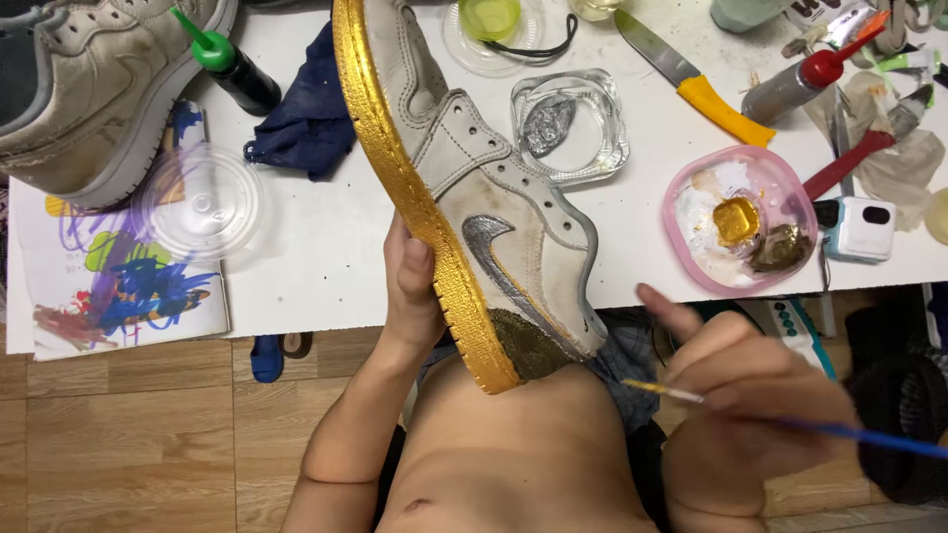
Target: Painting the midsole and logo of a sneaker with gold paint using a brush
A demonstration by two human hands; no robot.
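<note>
My left hand (413,286) grips a white sneaker (474,188) by its gold-painted sole, holding it tilted on its side over the table edge. The shoe has a silver side mark and a dark gold patch at the heel. My right hand (750,395) is low at the right, closed on a thin blue-handled paintbrush (810,424) whose gold-tipped bristles point left toward the shoe's heel, a short gap away. A pink dish (741,222) with gold and white paint sits on the white table (326,257) just above my right hand.
A second worn sneaker (89,89) lies at the top left beside a green-capped black bottle (232,64), a dark blue cloth (306,114) and a clear plastic lid (202,202). A glass dish (571,123) holds silver paint. A yellow-handled knife (691,79) and a red-capped bottle (800,79) lie at the top right.
</note>
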